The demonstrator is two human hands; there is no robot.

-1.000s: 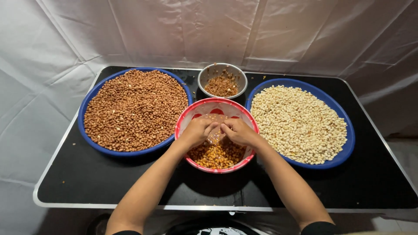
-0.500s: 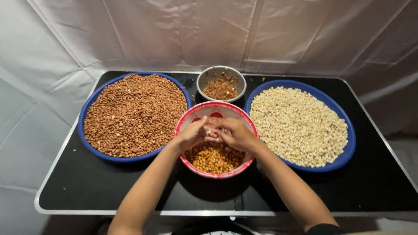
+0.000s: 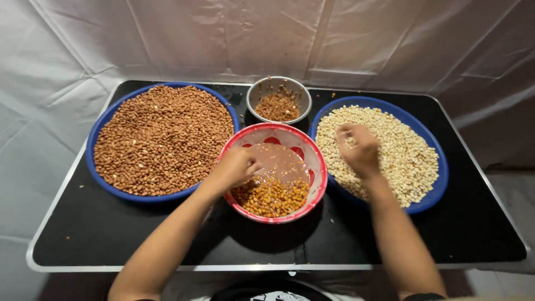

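While the left hand [image 3: 237, 166] dips, fingers curled, into the red-rimmed bowl [image 3: 312, 153] of wet yellowish peanuts [image 3: 272, 195] at six o'clock, murky water could slop onto the black table [image 3: 278, 245]. At three o'clock the right hand [image 3: 359, 150], loosely bunched, hovers over pale skinned peanuts [image 3: 401, 150] in a blue basin [image 3: 437, 184]; nine o'clock holds reddish peanuts [image 3: 161, 136], twelve a steel bowl [image 3: 278, 89] of flaky skins.

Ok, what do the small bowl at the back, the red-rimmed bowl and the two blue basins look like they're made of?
The small bowl looks like metal, probably steel: grey with a dull sheen. The red-rimmed bowl appears to be plastic or melamine: glossy white inside with red printed shapes. The left blue basin and the right blue basin seem to be plastic: uniform colour, smooth thin rims.
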